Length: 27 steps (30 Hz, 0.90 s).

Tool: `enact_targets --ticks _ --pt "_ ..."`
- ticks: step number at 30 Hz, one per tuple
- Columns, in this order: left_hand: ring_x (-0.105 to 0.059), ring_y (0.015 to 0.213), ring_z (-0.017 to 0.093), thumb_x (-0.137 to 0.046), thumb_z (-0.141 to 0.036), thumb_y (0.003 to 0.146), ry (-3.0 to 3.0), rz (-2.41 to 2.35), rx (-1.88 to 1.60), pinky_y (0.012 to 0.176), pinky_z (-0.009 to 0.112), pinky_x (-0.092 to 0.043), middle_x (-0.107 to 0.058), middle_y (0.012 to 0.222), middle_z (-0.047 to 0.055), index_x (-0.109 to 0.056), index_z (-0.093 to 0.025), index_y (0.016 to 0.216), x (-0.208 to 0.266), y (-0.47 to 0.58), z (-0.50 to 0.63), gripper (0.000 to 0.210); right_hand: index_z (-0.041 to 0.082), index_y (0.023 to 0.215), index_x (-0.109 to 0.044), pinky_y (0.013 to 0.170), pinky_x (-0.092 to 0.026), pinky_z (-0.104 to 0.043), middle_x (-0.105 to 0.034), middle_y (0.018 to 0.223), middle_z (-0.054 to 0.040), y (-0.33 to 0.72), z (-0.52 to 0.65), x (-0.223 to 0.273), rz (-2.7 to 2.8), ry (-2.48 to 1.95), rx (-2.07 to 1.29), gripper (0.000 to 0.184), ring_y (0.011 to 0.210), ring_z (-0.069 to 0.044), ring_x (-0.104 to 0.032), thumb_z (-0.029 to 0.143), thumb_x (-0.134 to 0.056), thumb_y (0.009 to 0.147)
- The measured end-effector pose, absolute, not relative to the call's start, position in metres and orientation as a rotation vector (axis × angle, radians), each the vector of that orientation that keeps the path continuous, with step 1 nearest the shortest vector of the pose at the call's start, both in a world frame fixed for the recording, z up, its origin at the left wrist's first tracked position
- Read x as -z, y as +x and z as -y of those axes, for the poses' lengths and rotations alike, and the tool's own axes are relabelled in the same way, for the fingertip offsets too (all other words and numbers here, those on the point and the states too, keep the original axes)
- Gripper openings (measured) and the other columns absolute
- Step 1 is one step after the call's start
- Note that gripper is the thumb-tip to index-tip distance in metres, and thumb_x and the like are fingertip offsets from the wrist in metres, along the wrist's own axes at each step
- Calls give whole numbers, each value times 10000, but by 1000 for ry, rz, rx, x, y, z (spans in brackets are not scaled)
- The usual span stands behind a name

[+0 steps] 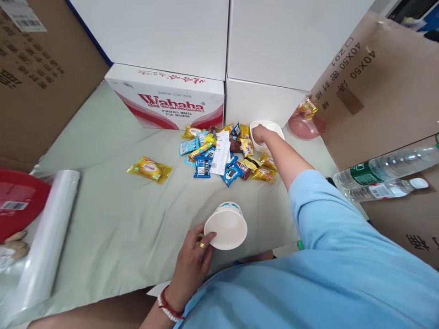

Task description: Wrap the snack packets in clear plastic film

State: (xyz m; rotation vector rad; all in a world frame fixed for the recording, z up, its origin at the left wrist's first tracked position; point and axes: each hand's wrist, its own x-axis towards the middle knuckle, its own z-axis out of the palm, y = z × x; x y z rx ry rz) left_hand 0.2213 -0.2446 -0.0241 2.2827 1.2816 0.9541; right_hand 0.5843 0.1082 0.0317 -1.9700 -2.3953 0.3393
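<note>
Pale green cloth is covering the surface, and a Wahaha purified water box is standing at the back. Near that back edge, on the right, a white bowl is sitting just beside a heap of wrapped snacks. Its open side is facing up, and it is showing no clear long side. The right hand is resting partly inside it, so that hand is being much the nearer one. Its fingers are hiding in there (I cannot tell if they are open or closed). Well apart and closer to the body, the left hand is gripping a white paper cup by its left rim. The bowl is lying ahead of the cup and to its right. The cup is leaning, its mouth pointing back toward the person, its bottom pointing toward the snacks; its long axis is running near to far.
</note>
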Motion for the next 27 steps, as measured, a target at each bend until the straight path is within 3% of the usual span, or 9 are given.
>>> enact_targets --ticks 5,10,14,16,17,19,21,24,27 --pt "-699 895 187 -554 -173 1016 2329 -1207 -984 749 322 -642 -632 1261 123 -658 -250 1220 8 224 241 242 -36 1423 -563 1146 -457 -478 -643 1409 -267 592 -87 -83 2352 -2194 -385 592 1282 -332 -629 243 -739 931" --pt "-698 836 179 -545 -239 1032 2267 -1181 -946 705 316 -630 -652 1250 127 -670 -249 1195 4 225 239 205 110 1398 -644 1217 -407 -518 -601 1478 -209 588 33 -128 2196 -1694 -176 441 1403 -336 -541 379 -571 1057" --pt "-725 908 210 -551 -277 1026 2229 -1091 -930 721 320 -641 -678 1211 124 -689 -243 1134 4 237 240 179 254 1404 -663 1157 -487 -388 -554 1584 -119 562 172 -117 2543 -1008 -737 467 1419 -251 -573 532 -636 1029" --pt "-734 950 218 -550 -298 1030 2190 -1029 -888 747 316 -651 -690 1183 118 -702 -246 1107 2 245 241 178 241 1449 -633 1085 -538 -354 -533 1605 -141 549 225 -96 2577 -1078 -845 540 1395 -254 -600 527 -694 995" --pt "-737 966 218 -553 -311 1034 2164 -1002 -859 766 313 -656 -693 1176 115 -707 -249 1106 0 249 241 181 224 1411 -657 1031 -565 -338 -587 1547 -150 545 244 -85 2572 -1127 -836 462 1320 -244 -652 466 -674 1018" --pt "-739 1033 219 -570 -340 1040 2120 -975 -816 822 318 -664 -683 1234 117 -698 -263 1202 -4 256 242 220 201 1249 -719 921 -592 -305 -729 1293 -134 543 268 -68 2517 -1192 -753 253 1103 -206 -727 306 -589 1059" --pt "-720 1145 229 -592 -360 1040 2104 -979 -818 876 332 -665 -630 1385 130 -613 -294 1396 -7 258 242 363 207 1135 -723 858 -592 -298 -760 1080 -107 551 274 -63 2412 -1241 -594 214 969 -192 -722 205 -524 1059" --pt "-683 1241 245 -584 -368 1045 2106 -1062 -873 890 348 -668 -567 1491 123 -492 -341 1527 -7 250 240 492 228 1132 -705 845 -580 -320 -747 1049 -100 587 249 -81 2151 -1462 -183 190 978 -209 -707 196 -536 1051" --pt "-727 1113 233 -578 -412 1042 2030 -1239 -869 858 358 -675 -625 1388 107 -559 -311 1448 4 226 244 419 210 998 -717 847 -555 -346 -735 1017 -95 647 178 -114 1825 -1711 254 118 948 -228 -691 273 -620 1022"
